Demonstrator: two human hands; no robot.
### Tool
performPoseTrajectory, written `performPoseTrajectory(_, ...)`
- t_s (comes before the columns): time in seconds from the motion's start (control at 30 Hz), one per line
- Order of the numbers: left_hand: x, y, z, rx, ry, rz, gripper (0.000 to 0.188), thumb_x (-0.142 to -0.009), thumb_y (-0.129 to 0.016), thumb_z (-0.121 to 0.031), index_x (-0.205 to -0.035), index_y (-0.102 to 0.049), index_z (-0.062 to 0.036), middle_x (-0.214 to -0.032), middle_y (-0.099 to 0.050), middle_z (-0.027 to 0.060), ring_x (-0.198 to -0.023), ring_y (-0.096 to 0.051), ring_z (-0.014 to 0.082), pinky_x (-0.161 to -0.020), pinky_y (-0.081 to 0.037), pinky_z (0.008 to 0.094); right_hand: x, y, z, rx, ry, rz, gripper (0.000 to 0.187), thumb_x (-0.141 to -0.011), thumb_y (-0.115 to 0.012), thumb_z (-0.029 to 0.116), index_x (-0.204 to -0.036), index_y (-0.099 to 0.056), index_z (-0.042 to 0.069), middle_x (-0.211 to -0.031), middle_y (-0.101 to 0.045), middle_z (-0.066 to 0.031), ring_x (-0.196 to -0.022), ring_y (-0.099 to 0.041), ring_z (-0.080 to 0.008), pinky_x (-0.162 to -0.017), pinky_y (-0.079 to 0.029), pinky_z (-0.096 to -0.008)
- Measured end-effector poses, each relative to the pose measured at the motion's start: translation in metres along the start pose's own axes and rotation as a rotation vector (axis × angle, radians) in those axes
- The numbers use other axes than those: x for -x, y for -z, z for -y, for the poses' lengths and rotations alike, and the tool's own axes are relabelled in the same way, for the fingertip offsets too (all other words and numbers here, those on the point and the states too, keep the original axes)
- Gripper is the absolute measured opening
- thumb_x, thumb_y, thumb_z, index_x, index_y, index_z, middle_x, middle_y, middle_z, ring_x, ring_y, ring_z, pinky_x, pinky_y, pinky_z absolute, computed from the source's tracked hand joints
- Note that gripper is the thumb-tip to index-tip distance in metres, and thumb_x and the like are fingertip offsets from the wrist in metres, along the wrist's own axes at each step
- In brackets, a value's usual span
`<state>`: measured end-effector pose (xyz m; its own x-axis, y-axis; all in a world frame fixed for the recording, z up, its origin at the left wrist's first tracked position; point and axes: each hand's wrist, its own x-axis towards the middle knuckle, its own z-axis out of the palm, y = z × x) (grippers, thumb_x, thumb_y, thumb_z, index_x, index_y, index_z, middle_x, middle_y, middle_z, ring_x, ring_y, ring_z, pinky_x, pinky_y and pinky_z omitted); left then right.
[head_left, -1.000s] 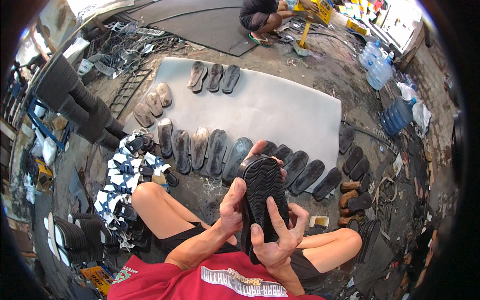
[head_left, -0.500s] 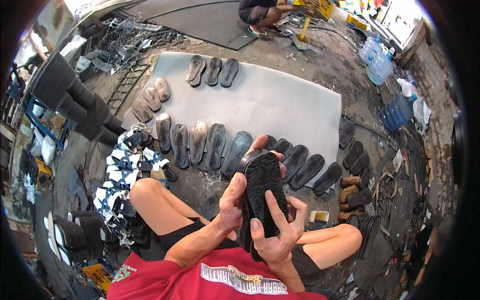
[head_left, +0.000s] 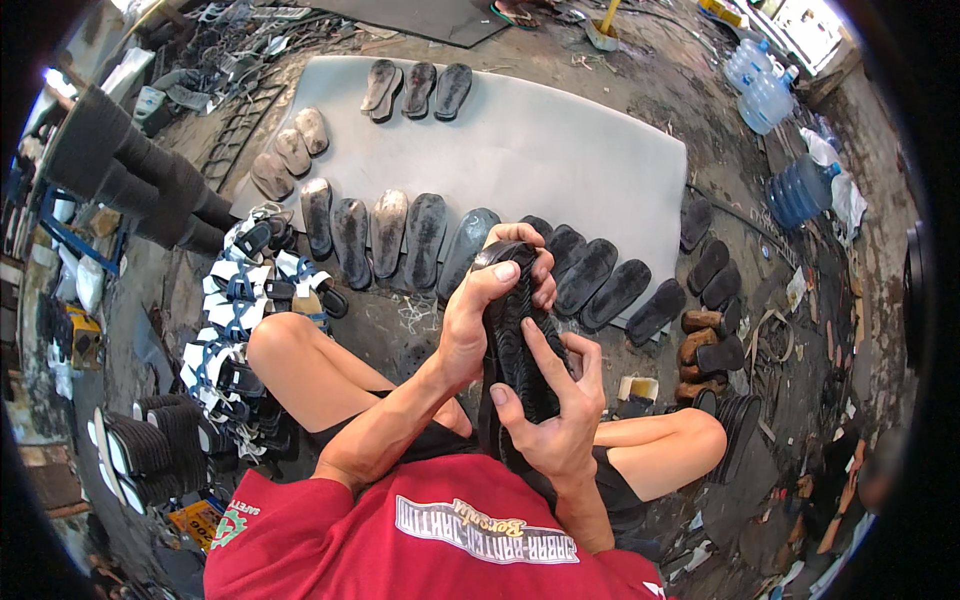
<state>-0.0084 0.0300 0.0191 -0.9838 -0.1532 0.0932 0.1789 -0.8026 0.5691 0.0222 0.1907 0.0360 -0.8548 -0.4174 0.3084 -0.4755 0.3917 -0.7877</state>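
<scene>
Between both hands, above my lap, is a black sandal (head_left: 507,345) with its wavy-ridged sole turned up toward me. My left hand (head_left: 470,318) wraps round the far end, thumb pressed on top and fingers curled over the right edge. Around the nearer part closes my right hand (head_left: 562,415), with its index finger and thumb lying on the ridges. The sandal's underside and its nearest end are partly hidden by the hands.
A grey sheet (head_left: 560,150) lies ahead, with dark foot-shaped pieces (head_left: 425,235) along it. Blue-and-white strapped sandals (head_left: 235,310) pile up at left, near stacked black soles (head_left: 150,450). Brown foot forms (head_left: 698,348) sit at right. Large water bottles (head_left: 800,195) stand farther off.
The sandal has tilted, so its sole shows narrower, and my left fingers curl further round its far end. The whole scene has shifted upward in view.
</scene>
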Motion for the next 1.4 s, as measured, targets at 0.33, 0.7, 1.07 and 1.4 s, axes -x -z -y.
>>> performPoseTrajectory(0.33,-0.001,0.002,0.009,0.034,0.005,-0.045,0.046,-0.093,-0.065,-0.021,-0.133,-0.052,-0.0037,-0.107,-0.051,0.0079,-0.093,-0.056,0.0189,-0.092,-0.048,0.0377,0.004,0.0,-0.009,0.023,-0.003,0.044,0.076,-0.08,-0.091,0.032,-0.15,-0.068,0.014,-0.122,-0.057,-0.0247,-0.108,-0.066,-0.0376,-0.093,-0.057,-0.045)
performPoseTrajectory(0.7,-0.006,0.019,-0.006,-0.142,-0.641,0.026,0.063,-0.075,-0.069,-0.026,-0.13,-0.05,-0.0027,-0.125,-0.058,0.0214,-0.126,-0.056,0.0351,-0.118,-0.039,0.0505,0.046,0.01,-0.084,-1.232,-0.814,-0.192,0.043,-0.103,-0.072,0.004,-0.143,-0.058,0.007,-0.116,-0.071,-0.0038,-0.098,-0.067,-0.01,-0.078,-0.056,-0.022)
performPoseTrajectory(1.07,0.069,0.007,0.051,0.379,1.002,0.009,0.084,-0.11,-0.04,-0.067,-0.17,-0.032,-0.0076,-0.169,-0.041,0.0224,-0.153,-0.045,0.0329,-0.128,-0.035,0.05,-0.005,0.117,-0.111,-0.532,-0.305,-0.213,0.015,-0.104,-0.076,0.013,-0.111,-0.078,0.0,-0.094,-0.064,0.0062,-0.086,-0.052,-0.0022,-0.076,-0.039,-0.019)
performPoseTrajectory(1.4,0.091,0.028,0.082,0.16,1.006,0.188,0.098,-0.105,-0.021,-0.083,-0.146,-0.058,-0.0023,-0.12,-0.072,0.0158,-0.095,-0.071,0.0242,-0.086,-0.061,0.0389,-0.012,0.119,-0.072,-0.121,-0.208,-0.134,0.015,-0.098,-0.082,0.011,-0.108,-0.081,0.0,-0.088,-0.066,-0.0009,-0.077,-0.057,-0.0087,-0.07,-0.044,-0.0251)
